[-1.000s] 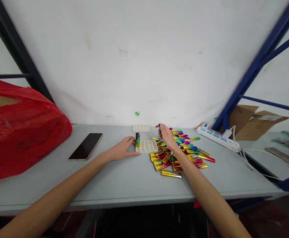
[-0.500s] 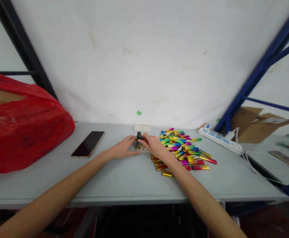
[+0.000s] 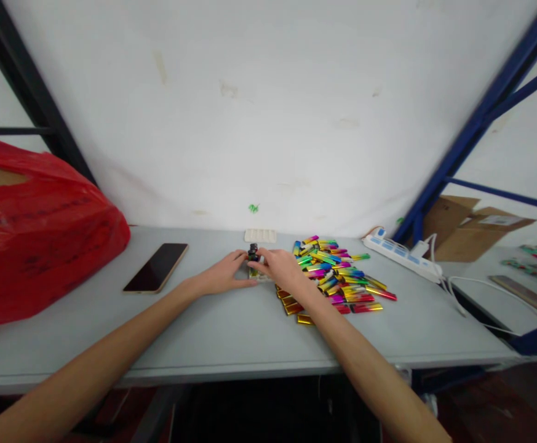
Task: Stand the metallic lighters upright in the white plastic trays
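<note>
Head view: an upright lighter point(image 3: 252, 251) is gripped by the right hand point(image 3: 280, 268) over a tray point(image 3: 258, 277) steadied by the left hand point(image 3: 224, 277), the pile of lighters point(image 3: 337, 277) at 3 o'clock

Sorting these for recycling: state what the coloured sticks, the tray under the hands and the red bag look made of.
Sticks: apparently metallic foil or plated shells, glossy, with mirror-like gold and rainbow glints. Tray, mostly hidden by the hands: seemingly matte cream plastic or pulp; unclear. Red bag: thin plastic film, slightly shiny and wrinkled, translucent over something brown.
</note>
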`<state>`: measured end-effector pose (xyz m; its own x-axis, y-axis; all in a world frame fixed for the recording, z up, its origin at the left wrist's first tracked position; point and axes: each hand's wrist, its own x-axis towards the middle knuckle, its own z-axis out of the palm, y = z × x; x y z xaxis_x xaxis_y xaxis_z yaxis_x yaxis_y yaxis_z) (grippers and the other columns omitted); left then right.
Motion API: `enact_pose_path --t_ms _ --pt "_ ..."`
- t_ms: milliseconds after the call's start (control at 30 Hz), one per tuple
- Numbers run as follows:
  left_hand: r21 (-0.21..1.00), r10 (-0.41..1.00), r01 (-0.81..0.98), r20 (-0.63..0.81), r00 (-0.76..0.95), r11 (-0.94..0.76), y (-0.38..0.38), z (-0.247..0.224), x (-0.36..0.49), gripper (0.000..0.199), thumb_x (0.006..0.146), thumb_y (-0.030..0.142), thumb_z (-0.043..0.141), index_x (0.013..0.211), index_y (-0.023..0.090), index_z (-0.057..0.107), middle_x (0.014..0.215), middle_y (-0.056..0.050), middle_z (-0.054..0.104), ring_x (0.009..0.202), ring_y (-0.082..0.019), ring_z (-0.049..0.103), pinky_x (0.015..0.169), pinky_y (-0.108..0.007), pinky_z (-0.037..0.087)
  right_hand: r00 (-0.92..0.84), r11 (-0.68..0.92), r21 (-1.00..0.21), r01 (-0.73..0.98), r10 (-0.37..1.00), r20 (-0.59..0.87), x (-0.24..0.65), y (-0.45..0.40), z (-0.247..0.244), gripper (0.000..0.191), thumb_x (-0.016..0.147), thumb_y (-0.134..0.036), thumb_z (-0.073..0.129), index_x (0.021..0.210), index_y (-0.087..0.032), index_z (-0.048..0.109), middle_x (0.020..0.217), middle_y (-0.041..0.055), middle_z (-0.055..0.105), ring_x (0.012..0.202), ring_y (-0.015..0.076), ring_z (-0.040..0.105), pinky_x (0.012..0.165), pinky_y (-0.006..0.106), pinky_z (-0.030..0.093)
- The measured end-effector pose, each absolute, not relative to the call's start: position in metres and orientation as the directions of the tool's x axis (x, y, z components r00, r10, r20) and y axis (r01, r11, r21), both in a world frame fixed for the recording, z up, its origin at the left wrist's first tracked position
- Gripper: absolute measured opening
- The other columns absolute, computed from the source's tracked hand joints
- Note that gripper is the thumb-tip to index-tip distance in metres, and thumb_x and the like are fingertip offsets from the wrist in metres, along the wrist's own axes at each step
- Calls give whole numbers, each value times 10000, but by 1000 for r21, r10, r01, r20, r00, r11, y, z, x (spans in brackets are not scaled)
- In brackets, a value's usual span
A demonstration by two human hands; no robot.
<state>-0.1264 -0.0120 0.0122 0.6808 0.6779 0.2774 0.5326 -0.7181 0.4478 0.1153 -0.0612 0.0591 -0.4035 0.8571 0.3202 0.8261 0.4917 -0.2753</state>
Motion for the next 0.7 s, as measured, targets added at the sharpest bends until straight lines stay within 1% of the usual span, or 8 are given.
enact_pose_path --t_ms 100,167,267,333,367,500,567,700 --pt "452 681 533 280 677 -715 -13 14 -126 737 976 802 744 1447 240 674 1523 -169 694 1442 -415 655 1274 -561 518 -385 443 -193 876 882 273 121 -62 65 480 1156 -675 592 1084 -258 818 929 117 838 924 280 802 777 312 506" --pt "447 692 547 284 663 -708 -14 15 -126 788 957 821 753 1471 231 665 1548 -175 687 1451 -422 652 1284 -564 515 -332 394 -166 904 891 310 136 -58 67 498 1209 -604 503 1094 -240 823 977 141 835 983 291 794 843 331 538" --pt "440 706 569 268 656 -695 -15 16 -125 861 946 848 747 1507 203 642 1602 -199 660 1495 -431 628 1322 -569 481 -233 305 -134 943 892 387 167 -47 64 430 1240 -413 463 1233 -176 822 1200 204 819 1169 315 762 1022 388 551" --pt "440 710 576 247 660 -689 -15 17 -125 880 948 860 732 1510 191 636 1616 -211 647 1506 -431 621 1334 -564 470 -191 245 -109 963 912 364 185 -39 57 377 1219 -319 503 1315 -138 819 1343 241 785 1286 333 730 1118 417 528" --pt "441 712 579 240 660 -686 -14 17 -125 883 950 866 724 1508 188 635 1616 -215 645 1511 -432 619 1336 -560 467 -182 225 -99 969 927 327 192 -36 54 365 1209 -291 518 1319 -127 826 1371 246 778 1319 334 721 1141 418 520" --pt "436 719 589 239 652 -680 -13 16 -124 876 935 882 722 1477 198 650 1593 -205 665 1503 -443 628 1316 -560 492 -209 231 -85 969 955 210 201 -27 45 353 1199 -274 533 1273 -139 851 1322 208 817 1269 305 754 1131 393 522" --pt "435 717 588 243 653 -682 -13 16 -125 872 934 882 723 1477 203 650 1600 -201 663 1502 -439 629 1313 -553 495 -228 249 -82 965 951 210 198 -25 44 326 1188 -259 553 1254 -144 851 1310 196 830 1239 304 765 1114 392 523" --pt "440 705 570 254 662 -694 -13 15 -126 855 949 867 721 1486 206 637 1602 -204 655 1487 -419 635 1312 -546 490 -229 251 -85 964 950 213 189 -22 46 277 1172 -251 591 1166 -151 850 1292 192 836 1255 306 756 1094 373 520"
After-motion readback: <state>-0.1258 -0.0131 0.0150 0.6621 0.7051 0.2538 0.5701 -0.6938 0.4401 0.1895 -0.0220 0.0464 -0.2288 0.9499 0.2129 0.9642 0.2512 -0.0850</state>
